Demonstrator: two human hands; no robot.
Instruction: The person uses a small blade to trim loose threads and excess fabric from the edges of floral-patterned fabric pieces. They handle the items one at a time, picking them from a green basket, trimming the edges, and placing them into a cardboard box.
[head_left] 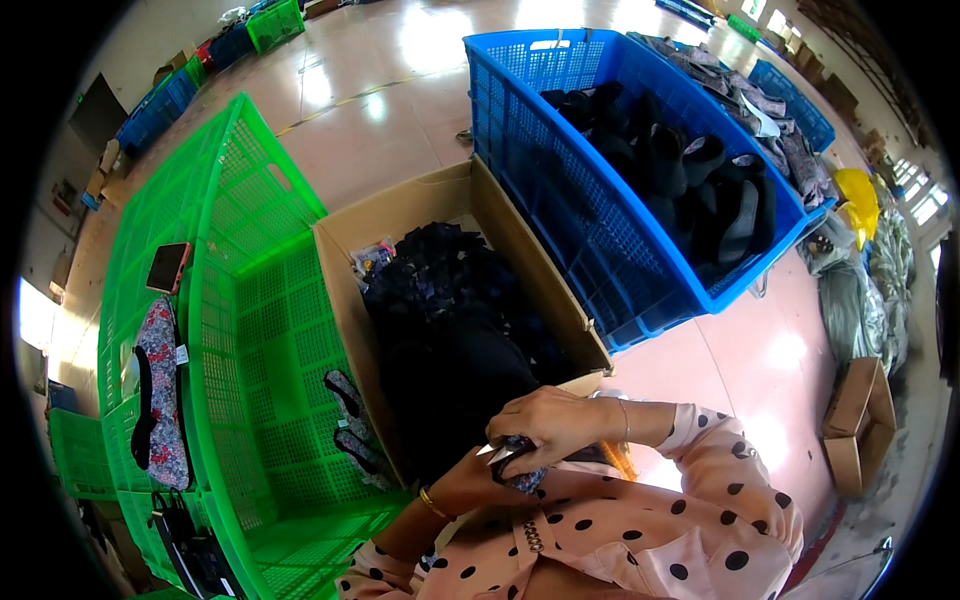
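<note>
Close to my body, both hands work together over a piece of dark floral fabric (524, 478), perhaps a cloth shoe; most of it is hidden by my fingers. My left hand (468, 486) is closed around it from below. From above, my right hand (552, 425) grips small snips (490, 451), whose pointed metal blades stick out to the left beside the fabric. Just beyond my hands is a cardboard box (345, 275) heaped with black cloth pieces (440, 310). A pair of floral cloth shoes (355, 440) lies in the green crate (280, 500) on the left.
A blue crate (575, 230) at the right holds several black shoes (700, 180). On the green crate's left edge rest a phone (168, 268), a floral shoe with a black band (162, 400) and a black strapped item (190, 545). An open carton (858, 425) and plastic bags (865, 290) stand far right.
</note>
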